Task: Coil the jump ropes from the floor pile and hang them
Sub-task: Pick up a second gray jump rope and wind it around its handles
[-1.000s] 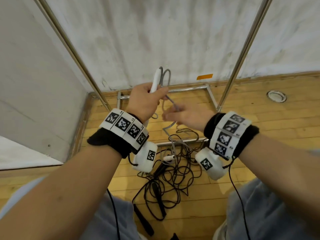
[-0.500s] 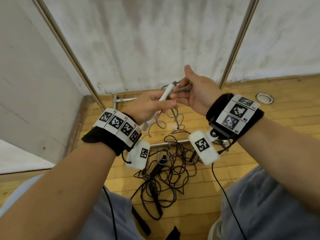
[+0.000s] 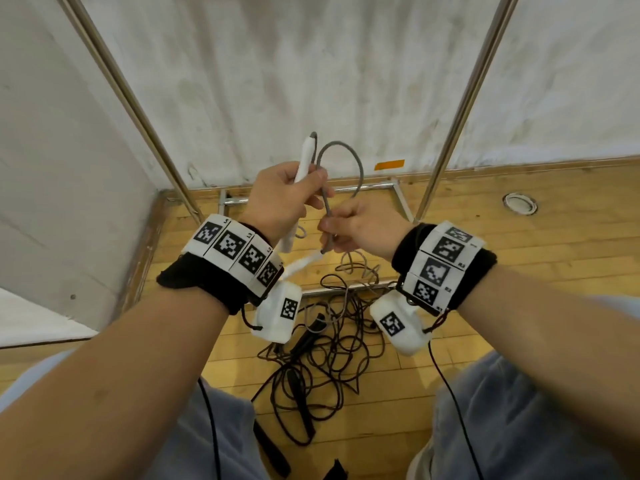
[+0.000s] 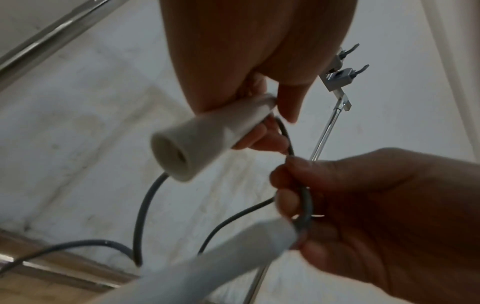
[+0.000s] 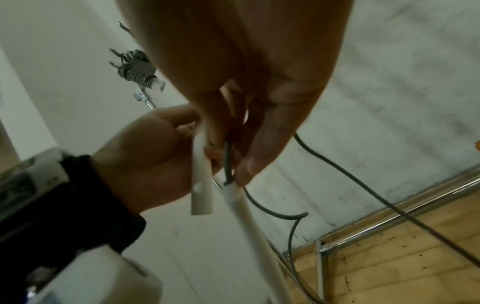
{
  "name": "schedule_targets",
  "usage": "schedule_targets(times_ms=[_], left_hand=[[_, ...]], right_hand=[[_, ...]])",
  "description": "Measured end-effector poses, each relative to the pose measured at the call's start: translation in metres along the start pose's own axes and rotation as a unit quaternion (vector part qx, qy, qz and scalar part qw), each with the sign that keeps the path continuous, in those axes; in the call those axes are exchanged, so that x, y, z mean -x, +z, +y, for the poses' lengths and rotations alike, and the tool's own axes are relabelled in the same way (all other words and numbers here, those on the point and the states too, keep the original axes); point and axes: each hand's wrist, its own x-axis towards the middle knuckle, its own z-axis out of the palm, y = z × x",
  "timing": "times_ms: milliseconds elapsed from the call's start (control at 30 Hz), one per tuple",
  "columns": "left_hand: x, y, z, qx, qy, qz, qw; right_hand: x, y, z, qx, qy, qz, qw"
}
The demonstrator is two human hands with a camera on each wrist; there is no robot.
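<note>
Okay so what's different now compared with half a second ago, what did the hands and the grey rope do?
The right hand dropped from above the left hand to just beside and below it, pinching the grey rope, which now arcs in a loop above both hands. The left hand tipped the white handle upright. Both grips stayed, and the dark rope pile lies on the floor as before.

1. You have two hands up: left hand and right hand
2. You hold one grey rope with two white handles
3. One tangled pile of dark ropes lies on the floor; the rope count is unclear
4. Two upright metal poles stand ahead
</note>
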Motion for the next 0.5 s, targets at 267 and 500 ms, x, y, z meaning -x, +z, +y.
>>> schedule_targets(times_ms=[267,500], left_hand=[[0.003,-0.010,-0.007,-0.257,0.001,-0.150,0.955],[-0.002,-0.014,-0.013,-0.247,0.040,-0.135,0.959]], right_hand=[[-0.011,-0.015,-0.011,-0.286,0.035,0.136,0.948],[-0.023,-0.026,-0.004,-0.027,0.022,0.229,0.973]])
